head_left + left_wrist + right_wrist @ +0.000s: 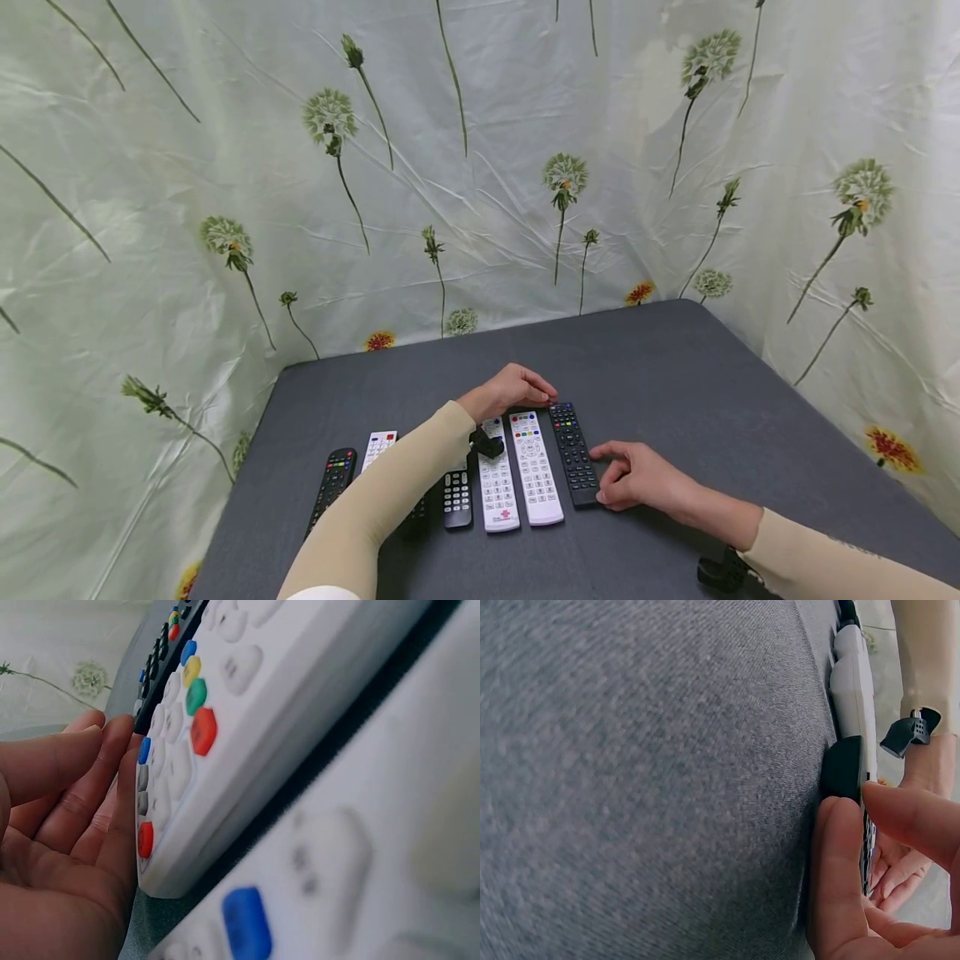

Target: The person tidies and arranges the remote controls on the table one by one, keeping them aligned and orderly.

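Observation:
A black remote control (573, 457) lies at the right end of a row of remotes. My left hand (510, 390) is at its far end, fingertips right at the top edge and fingers loosely bent. In the left wrist view, that hand is also close beside the top of a white remote (225, 772). My right hand (637, 477) touches the black remote's right side. Its index finger is higher up and its thumb by the near corner. The right wrist view shows these fingertips (840, 814) against the black remote's near end (843, 769).
Left of the black remote lie two white remotes (536, 468) (498, 483) and a dark one (457, 498). Farther left are another white remote (379, 446) and a black one (334, 479), partly covered by my left sleeve (397, 492). A flowered curtain (480, 208) hangs behind the grey table (637, 367).

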The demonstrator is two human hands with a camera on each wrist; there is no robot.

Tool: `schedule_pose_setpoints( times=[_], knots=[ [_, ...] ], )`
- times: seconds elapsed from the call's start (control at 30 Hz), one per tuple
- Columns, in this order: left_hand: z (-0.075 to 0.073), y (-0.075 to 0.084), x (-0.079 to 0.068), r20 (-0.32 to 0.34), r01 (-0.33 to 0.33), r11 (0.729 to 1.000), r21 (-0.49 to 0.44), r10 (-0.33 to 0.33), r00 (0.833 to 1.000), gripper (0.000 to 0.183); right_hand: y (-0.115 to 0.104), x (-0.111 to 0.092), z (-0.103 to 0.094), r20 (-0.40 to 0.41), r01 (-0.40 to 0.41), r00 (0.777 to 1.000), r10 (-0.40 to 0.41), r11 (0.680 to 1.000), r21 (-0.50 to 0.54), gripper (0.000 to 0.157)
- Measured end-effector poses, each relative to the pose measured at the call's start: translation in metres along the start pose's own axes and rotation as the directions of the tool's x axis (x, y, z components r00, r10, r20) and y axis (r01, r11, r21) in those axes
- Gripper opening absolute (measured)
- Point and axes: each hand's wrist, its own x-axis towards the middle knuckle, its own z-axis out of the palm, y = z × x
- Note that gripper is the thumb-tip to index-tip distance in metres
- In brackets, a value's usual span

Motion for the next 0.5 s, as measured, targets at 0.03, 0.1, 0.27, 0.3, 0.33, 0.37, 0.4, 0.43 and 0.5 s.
schedule_pose_setpoints(
  times=[0.03,0.1,0.27,0.3,0.33,0.37,0.4,0.43,0.5],
  knots=[
    [-0.0001,0.0002,0.0,0.002,0.0,1.0,-0.001,0.0,1.0,0.018,0.0001,0.0001,0.0004,-0.002,0.007,1.0,-0.007,1.0,-0.011,0.073],
    [-0.0005,0.0002,0.0001,0.006,-0.001,1.0,0.0,0.001,1.0,0.018,0.0002,0.0001,0.0011,-0.012,0.01,1.0,-0.011,0.999,-0.033,0.075],
    [0.0001,-0.0021,0.0003,0.01,-0.007,1.0,0.003,0.007,1.0,0.017,0.0007,0.0001,0.0016,-0.032,0.011,0.999,-0.014,0.995,-0.094,0.076],
    [0.0007,-0.0027,0.0,0.007,-0.009,1.0,0.009,0.009,1.0,0.016,0.001,0.0004,0.0016,-0.036,0.009,0.999,-0.013,0.994,-0.11,0.076],
    [0.0015,-0.0031,-0.0004,0.007,-0.01,1.0,0.013,0.01,1.0,0.016,0.0012,0.0005,0.0015,-0.04,0.007,0.999,-0.012,0.992,-0.123,0.076],
    [0.0017,-0.0038,-0.0008,0.005,-0.011,1.0,0.019,0.011,1.0,0.016,0.0013,0.0009,0.0016,-0.044,0.001,0.999,-0.007,0.991,-0.134,0.076],
    [0.002,-0.004,-0.0013,0.004,-0.01,1.0,0.025,0.01,1.0,0.017,0.0012,0.0012,0.0018,-0.046,-0.003,0.999,-0.003,0.99,-0.144,0.076],
    [0.0021,-0.0041,-0.0016,0.003,-0.008,1.0,0.028,0.008,1.0,0.017,0.0012,0.0016,0.0019,-0.048,-0.006,0.999,-0.001,0.988,-0.154,0.076],
    [0.0018,-0.0045,-0.0015,-0.001,-0.009,0.999,0.033,0.009,1.0,0.017,0.0011,0.0024,0.0021,-0.048,-0.003,0.999,-0.006,0.985,-0.173,0.076]
  ],
)
